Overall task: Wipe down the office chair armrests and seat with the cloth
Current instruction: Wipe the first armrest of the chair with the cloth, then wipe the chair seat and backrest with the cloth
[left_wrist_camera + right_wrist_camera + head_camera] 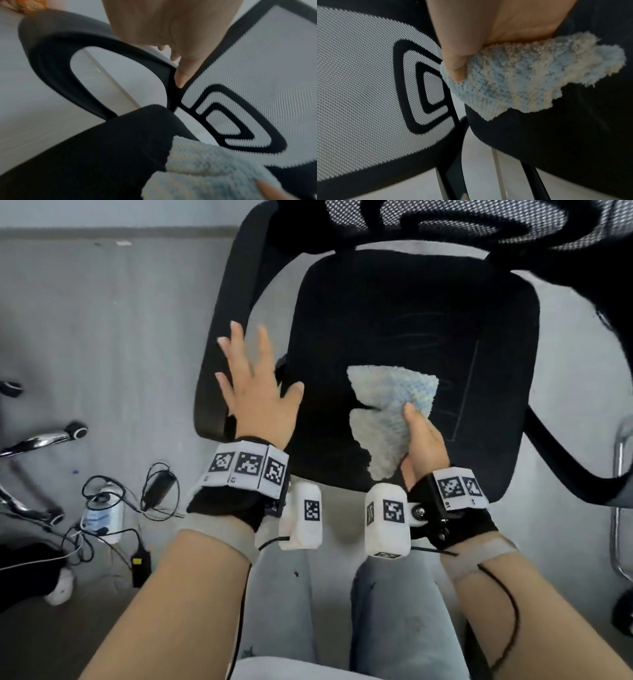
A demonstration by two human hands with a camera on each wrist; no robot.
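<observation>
Fluffy blue cloth [394,416] pinched in right hand [423,440]; left hand [255,392] spread flat.

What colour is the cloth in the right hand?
The cloth is pale blue mottled with cream, a fluffy weave; the right wrist view shows it best.

You get soft, even, fairly dim daylight in the head view, with straight lines bowing at the edges. Your left hand [255,392] is motion-blurred. Both wrist views are darker, grainy and soft up close.
</observation>
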